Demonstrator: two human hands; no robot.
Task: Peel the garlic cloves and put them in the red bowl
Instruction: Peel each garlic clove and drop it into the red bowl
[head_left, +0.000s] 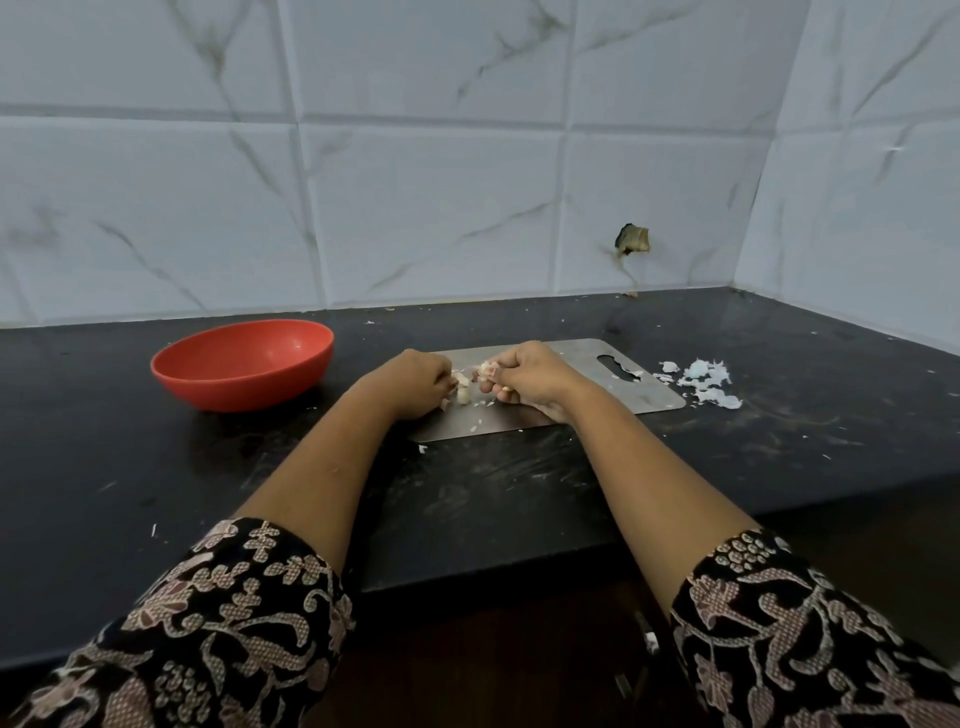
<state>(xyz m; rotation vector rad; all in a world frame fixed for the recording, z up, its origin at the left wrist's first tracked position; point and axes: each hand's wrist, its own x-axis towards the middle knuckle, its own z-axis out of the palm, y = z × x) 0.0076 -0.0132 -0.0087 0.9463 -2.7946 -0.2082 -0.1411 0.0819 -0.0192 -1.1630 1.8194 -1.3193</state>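
Over the steel board (644, 400) I see the right hand (524, 376) gripping a garlic cluster (488, 370), the left hand (410, 382) pinching a clove (462, 394).

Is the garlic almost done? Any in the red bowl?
Not yet. Skins lie piled beside the steel board, so some peeling is done. The right hand grips a garlic piece; the left hand is at loose cloves on the board. The red bowl looks empty, so every clove still has to go in.
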